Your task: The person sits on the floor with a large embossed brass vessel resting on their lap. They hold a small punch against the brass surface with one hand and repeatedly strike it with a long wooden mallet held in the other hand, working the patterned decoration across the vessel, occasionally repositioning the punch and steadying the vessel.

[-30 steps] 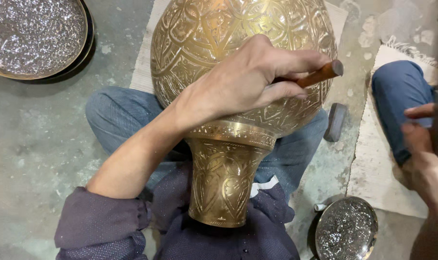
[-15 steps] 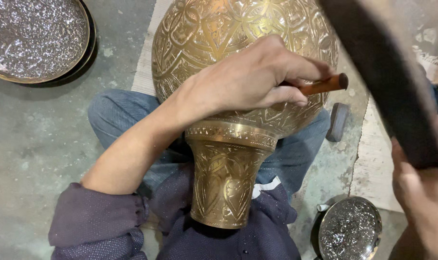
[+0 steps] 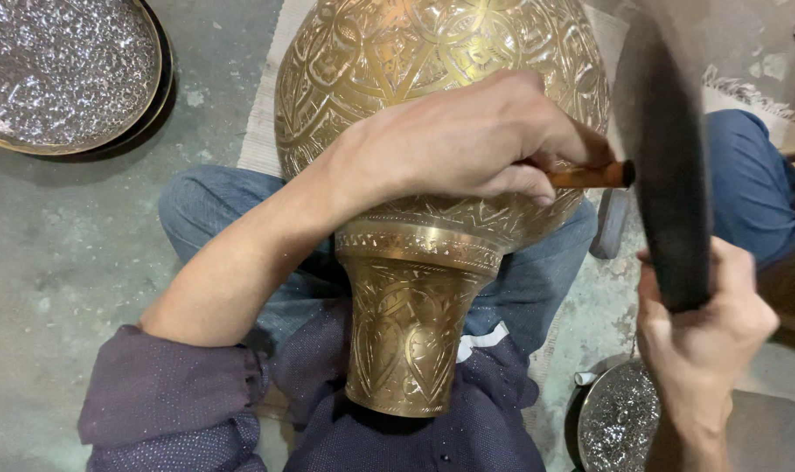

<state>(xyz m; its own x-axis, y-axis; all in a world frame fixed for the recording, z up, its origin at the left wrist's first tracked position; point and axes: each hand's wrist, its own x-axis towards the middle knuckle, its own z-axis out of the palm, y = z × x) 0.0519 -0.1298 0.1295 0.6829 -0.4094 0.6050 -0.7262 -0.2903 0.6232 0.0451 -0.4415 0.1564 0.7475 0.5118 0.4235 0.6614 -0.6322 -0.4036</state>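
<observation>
The left hand (image 3: pixel 467 144) pinches a slim brown-handled chisel (image 3: pixel 590 175) against the large engraved brass vase (image 3: pixel 415 262), which lies across the person's lap. The right hand (image 3: pixel 704 332) grips a dark, blurred mallet (image 3: pixel 673 175) just beside the chisel's end.

A large engraved brass vase (image 3: pixel 432 175) fills the person's lap, blocking the middle. Bare floor (image 3: pixel 74 253) lies open at left, below a metal-filled tray (image 3: pixel 61 70); a small bowl (image 3: pixel 620 419) crowds the right.
</observation>
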